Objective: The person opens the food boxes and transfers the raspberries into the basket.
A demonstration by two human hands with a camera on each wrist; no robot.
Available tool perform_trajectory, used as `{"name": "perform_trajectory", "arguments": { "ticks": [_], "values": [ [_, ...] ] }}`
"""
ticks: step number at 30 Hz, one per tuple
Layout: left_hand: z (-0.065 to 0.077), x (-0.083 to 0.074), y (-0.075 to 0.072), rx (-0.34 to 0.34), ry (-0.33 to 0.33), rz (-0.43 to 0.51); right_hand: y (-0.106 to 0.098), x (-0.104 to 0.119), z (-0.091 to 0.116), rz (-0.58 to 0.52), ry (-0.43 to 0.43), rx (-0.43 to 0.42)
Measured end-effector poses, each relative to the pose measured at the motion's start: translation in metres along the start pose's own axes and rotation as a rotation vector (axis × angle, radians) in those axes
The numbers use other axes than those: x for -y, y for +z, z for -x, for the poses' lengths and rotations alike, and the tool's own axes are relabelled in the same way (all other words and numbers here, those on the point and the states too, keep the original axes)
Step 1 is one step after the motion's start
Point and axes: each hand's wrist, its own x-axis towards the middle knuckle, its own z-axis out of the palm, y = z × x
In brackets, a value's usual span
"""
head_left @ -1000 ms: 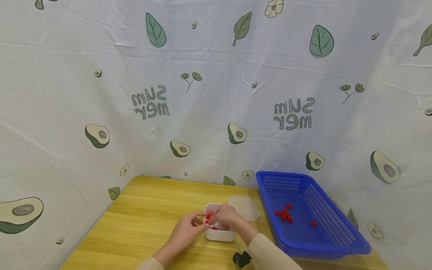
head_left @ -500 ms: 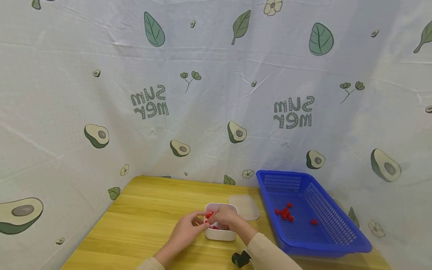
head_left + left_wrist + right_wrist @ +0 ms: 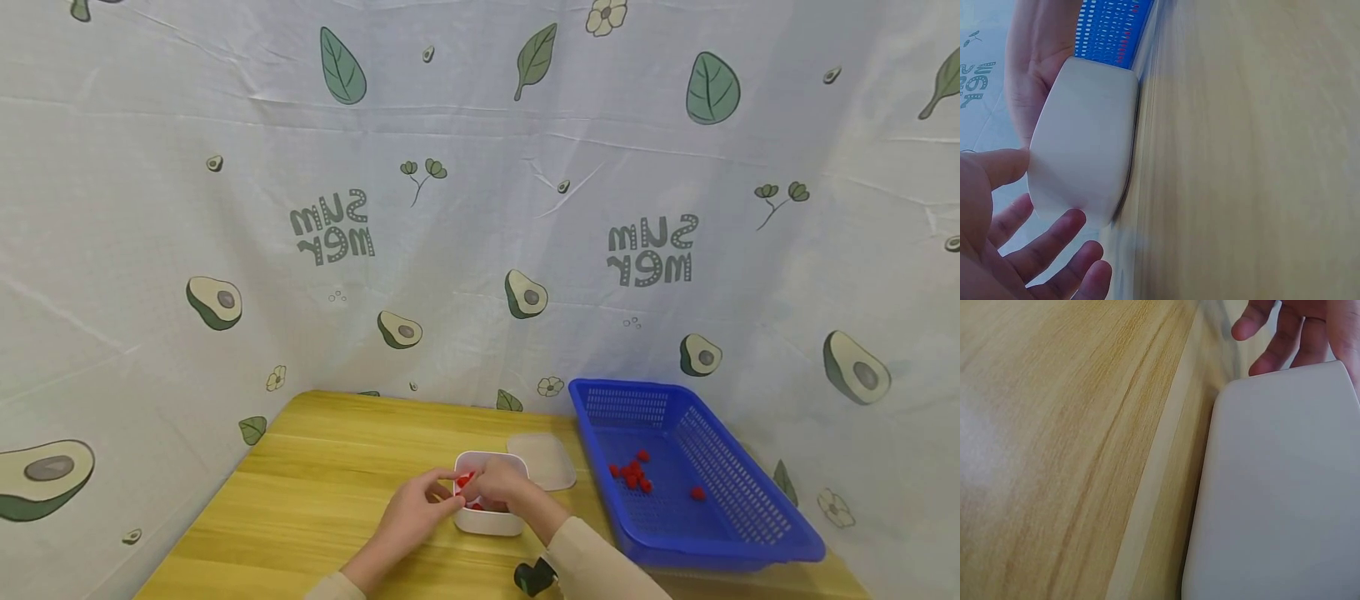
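A white box (image 3: 491,522) with rounded corners stands on the table, with several small red raspberry-like pieces (image 3: 465,480) inside. My left hand (image 3: 411,510) is at its left side. In the left wrist view, the left thumb (image 3: 1010,165) touches the rim, while the loosely spread fingers (image 3: 1054,240) lie against or near the wall. From the right, my right hand (image 3: 501,482) reaches over the rim into the box. Its fingertips are down among the red pieces, and the box wall hides them from both wrist cameras, so I cannot see whether they pinch one.
Behind the box lies a translucent flat lid (image 3: 551,462). To the right, a blue perforated basket (image 3: 622,533) holds several more red pieces (image 3: 633,475). A dark object (image 3: 535,577) sits beside the right sleeve (image 3: 600,567). A printed cloth (image 3: 465,375) hangs behind the wooden table (image 3: 330,467).
The right fingers shift very slightly inside the box. The left hand and the box stay where they were; the whole view drifts a little.
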Motion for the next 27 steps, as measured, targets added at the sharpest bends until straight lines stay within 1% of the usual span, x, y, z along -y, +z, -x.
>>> {"name": "perform_trajectory", "arguments": {
  "ticks": [3,14,21,27],
  "values": [
    [0.0,0.0,0.0,0.001,-0.006,0.003,0.0,0.0,-0.001,0.002,-0.009,0.004],
    [0.002,-0.001,-0.001,0.003,-0.011,0.022,-0.001,0.001,0.0,0.008,0.009,0.017],
    [0.002,-0.002,0.0,-0.006,-0.002,0.009,-0.008,0.007,-0.001,0.037,0.032,0.02],
    [0.001,-0.002,-0.001,-0.009,-0.003,0.007,-0.017,0.012,-0.003,0.02,0.024,0.038]
  ]
}}
